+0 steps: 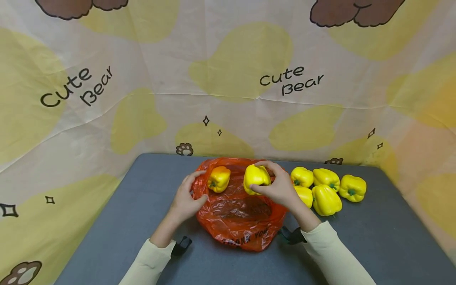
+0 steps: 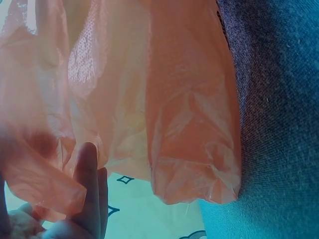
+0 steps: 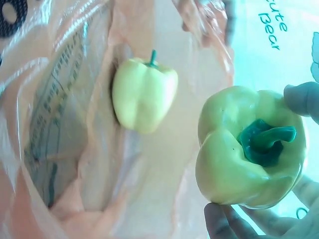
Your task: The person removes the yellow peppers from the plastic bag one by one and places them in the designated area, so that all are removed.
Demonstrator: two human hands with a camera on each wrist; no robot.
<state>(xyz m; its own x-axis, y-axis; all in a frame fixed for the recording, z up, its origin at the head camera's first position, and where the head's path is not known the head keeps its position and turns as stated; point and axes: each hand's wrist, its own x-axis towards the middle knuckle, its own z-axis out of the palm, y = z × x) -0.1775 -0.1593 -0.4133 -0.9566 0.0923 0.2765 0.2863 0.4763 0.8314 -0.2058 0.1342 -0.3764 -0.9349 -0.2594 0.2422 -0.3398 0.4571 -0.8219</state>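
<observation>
A red plastic bag (image 1: 238,233) with "THANK YOU" print lies with its mouth spread on the grey table. At its left rim my left hand (image 1: 187,200) holds the plastic, fingers and thumb apart; in the left wrist view the film (image 2: 50,179) hangs over the fingers. My right hand (image 1: 283,190) grips a yellow bell pepper (image 1: 253,179) between thumb and fingers, over the right side of the bag's mouth. The right wrist view shows that held pepper (image 3: 249,154) with its green stem. Another bell pepper (image 1: 219,180), tinged orange in the head view, lies inside the bag at the left.
Several yellow bell peppers (image 1: 326,200) sit grouped on the table to the right of the bag, partly behind my right hand. The grey table (image 1: 142,190) ends at a printed cloth backdrop (image 1: 235,79) behind it.
</observation>
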